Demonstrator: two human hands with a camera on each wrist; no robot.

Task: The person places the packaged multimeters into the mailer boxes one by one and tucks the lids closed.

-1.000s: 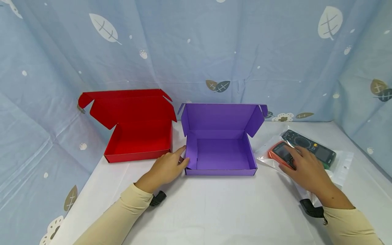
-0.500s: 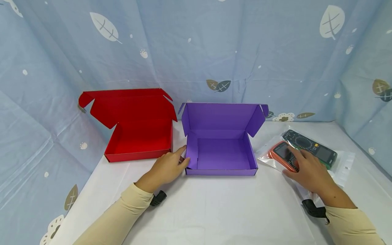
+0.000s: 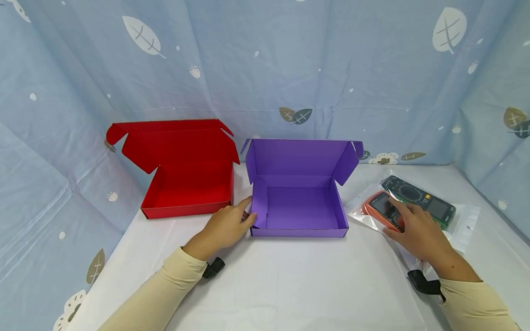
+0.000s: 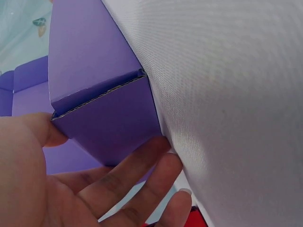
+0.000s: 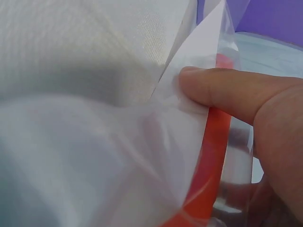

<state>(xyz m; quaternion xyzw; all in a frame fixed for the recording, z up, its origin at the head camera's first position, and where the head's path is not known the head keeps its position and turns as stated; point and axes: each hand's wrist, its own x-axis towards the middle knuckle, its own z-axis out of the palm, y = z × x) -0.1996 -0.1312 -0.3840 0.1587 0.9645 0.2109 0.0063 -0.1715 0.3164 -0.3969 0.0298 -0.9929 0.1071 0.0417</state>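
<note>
The purple cardboard box [image 3: 299, 233] stands with its lid up in the middle of the white table. My left hand [image 3: 223, 226] holds its left wall, thumb over the top edge and fingers along the outside, as the left wrist view shows on the box's corner [image 4: 106, 116]. On the right, my right hand [image 3: 420, 234] grips an orange-edged multimeter [image 3: 374, 215] inside a clear plastic bag. In the right wrist view the thumb lies across the bag beside its orange edge [image 5: 213, 142]. A second multimeter [image 3: 440, 210], black with green edges, lies just behind, also bagged.
A red cardboard box [image 3: 186, 211] with its lid up stands left of the purple one, behind my left hand. The clear bag's loose end [image 3: 465, 225] spreads right of my right hand. A blue patterned curtain [image 3: 256, 82] hangs behind the table.
My right hand has shifted slightly right on the bagged orange multimeter, uncovering a little more of its front. The left hand has stayed on the purple box.
</note>
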